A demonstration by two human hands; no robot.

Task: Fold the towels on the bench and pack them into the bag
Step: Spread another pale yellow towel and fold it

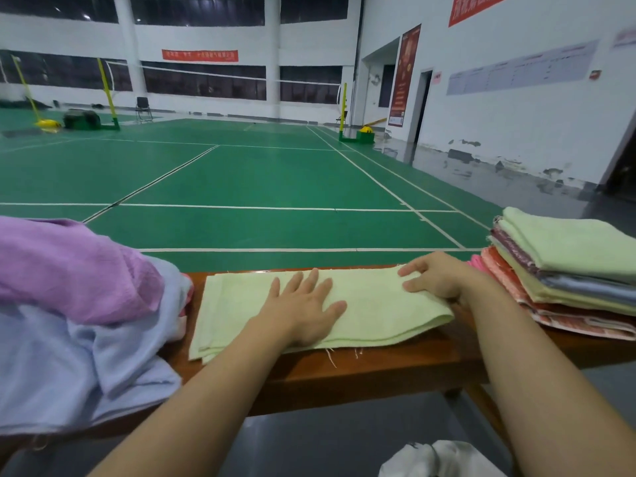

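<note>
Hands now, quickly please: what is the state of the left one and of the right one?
Left hand: open, lying flat on the light green towel.
Right hand: fingers curled at the towel's right end; whether it grips cannot be told.

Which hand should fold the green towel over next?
Probably the right hand. Its curled fingers already hold the towel at its right end, beside the folded stack. The left hand lies flat on the middle, well placed to pin the towel down while the end comes over.
</note>
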